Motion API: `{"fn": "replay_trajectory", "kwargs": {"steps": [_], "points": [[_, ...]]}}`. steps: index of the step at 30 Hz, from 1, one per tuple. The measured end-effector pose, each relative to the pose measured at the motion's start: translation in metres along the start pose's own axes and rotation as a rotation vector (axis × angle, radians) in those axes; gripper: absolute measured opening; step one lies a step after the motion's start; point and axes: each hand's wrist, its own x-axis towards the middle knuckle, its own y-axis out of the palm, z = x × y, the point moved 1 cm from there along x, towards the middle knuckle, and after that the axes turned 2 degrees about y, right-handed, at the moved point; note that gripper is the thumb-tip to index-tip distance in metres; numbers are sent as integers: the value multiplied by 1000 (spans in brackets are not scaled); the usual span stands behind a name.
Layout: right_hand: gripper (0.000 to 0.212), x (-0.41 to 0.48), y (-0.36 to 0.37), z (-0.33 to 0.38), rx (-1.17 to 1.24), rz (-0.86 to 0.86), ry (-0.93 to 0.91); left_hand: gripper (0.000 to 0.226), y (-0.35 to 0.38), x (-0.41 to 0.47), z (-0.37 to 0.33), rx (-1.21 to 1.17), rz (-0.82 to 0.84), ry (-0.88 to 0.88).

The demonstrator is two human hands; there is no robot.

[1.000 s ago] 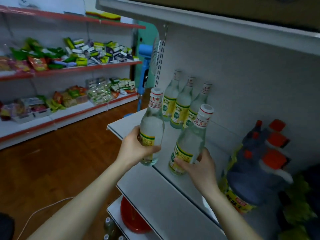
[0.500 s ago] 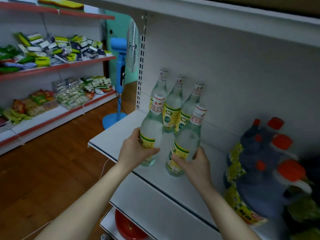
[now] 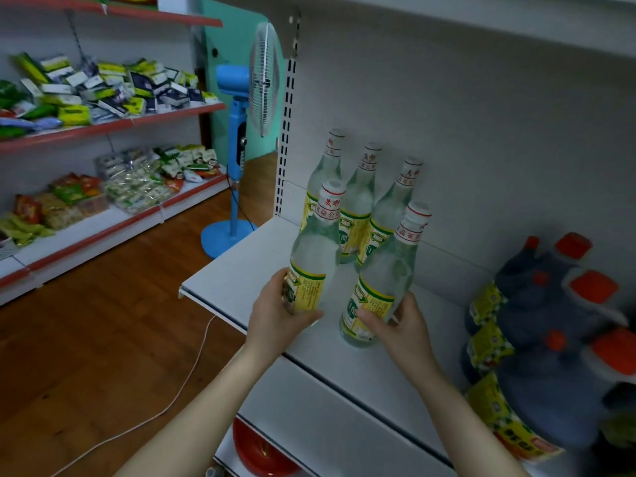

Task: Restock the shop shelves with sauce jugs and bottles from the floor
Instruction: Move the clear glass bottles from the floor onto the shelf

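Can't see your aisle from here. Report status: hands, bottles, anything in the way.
Left hand grips left bottle, right hand grips right bottle, both at front of white shelf. Three bottles stand close behind. Dark jugs off right, not blocking.

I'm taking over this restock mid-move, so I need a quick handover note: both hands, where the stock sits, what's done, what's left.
Left grip holds a clear bottle low by its label, in front of the back row; its base is hidden, so I cannot tell if it is set down.
Right grip holds a second bottle, tilted, base on the shelf.
Done: three bottles stand in the back row; dark jugs with orange caps sit to the right.
Left: stand both upright and release; floor stock is out of view.
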Motion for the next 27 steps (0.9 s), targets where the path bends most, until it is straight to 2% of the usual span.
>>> {"fn": "replay_trajectory", "kwargs": {"steps": [9, 12, 16, 27], "points": [[48, 10, 1, -8, 5, 13, 3, 75, 1, 63, 9, 162, -135, -116], [48, 15, 2, -10, 3, 10, 13, 74, 3, 80, 14, 125, -78, -96], [48, 19, 2, -10, 2, 4, 18, 59, 1, 92, 18, 98, 8, -51], [46, 19, 2, -11, 14, 4, 23, 57, 8, 113, 22, -41, 15, -39]]}}
